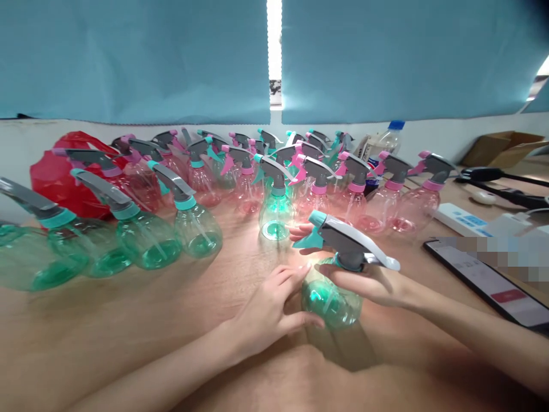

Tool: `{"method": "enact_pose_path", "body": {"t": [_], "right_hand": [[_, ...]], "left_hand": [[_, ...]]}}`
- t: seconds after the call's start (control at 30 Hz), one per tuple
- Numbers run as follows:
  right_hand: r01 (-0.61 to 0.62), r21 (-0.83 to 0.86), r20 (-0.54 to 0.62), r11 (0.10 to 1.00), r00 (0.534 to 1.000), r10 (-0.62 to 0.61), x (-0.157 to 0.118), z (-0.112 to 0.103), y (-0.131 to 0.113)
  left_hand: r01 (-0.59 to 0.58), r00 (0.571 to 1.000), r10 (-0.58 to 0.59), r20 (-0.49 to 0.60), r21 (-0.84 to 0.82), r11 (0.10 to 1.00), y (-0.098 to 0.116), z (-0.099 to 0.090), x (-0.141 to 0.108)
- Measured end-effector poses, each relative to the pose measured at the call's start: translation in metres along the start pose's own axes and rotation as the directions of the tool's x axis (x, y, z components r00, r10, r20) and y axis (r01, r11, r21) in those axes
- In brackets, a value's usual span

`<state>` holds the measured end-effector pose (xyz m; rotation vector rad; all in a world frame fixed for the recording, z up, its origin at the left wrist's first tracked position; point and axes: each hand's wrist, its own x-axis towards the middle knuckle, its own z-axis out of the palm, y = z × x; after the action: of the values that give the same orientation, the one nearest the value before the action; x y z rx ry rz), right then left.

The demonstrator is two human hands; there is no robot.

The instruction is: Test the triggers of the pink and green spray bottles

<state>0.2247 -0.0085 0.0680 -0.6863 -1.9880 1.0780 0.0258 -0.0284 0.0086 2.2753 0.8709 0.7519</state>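
Observation:
A green spray bottle (332, 297) with a grey and teal trigger head stands tilted between my hands, near the table's front. My left hand (274, 309) rests at its left side, thumb and fingers spread around the lower body. Behind and beside the bottle's neck is my right hand (369, 280); its fingers reach past the trigger head, which partly hides them, and they look stretched apart. Just behind stands another green bottle (277, 212), brightly lit.
Several green bottles (199, 229) line the left, and several pink bottles (354, 197) stand behind and right. A red bag (64, 166) is back left. On the right lie a phone (484, 280), a power strip (458, 220) and cables; a cardboard box (497, 151) sits behind.

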Motion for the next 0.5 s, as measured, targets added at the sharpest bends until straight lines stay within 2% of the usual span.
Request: {"method": "enact_pose_path", "body": {"t": [0.2,0.5], "right_hand": [[-0.006,-0.003,-0.009,1.000,1.000,0.006,0.010,-0.002,0.005],[-0.050,-0.141,-0.034,0.989,0.998,0.045,0.015,-0.007,0.002]], "left_hand": [[0.054,0.999,-0.054,-0.006,0.048,0.997,-0.005,-0.006,-0.002],[0.058,0.998,-0.061,0.007,0.198,0.978,-0.009,-0.001,-0.007]]}}
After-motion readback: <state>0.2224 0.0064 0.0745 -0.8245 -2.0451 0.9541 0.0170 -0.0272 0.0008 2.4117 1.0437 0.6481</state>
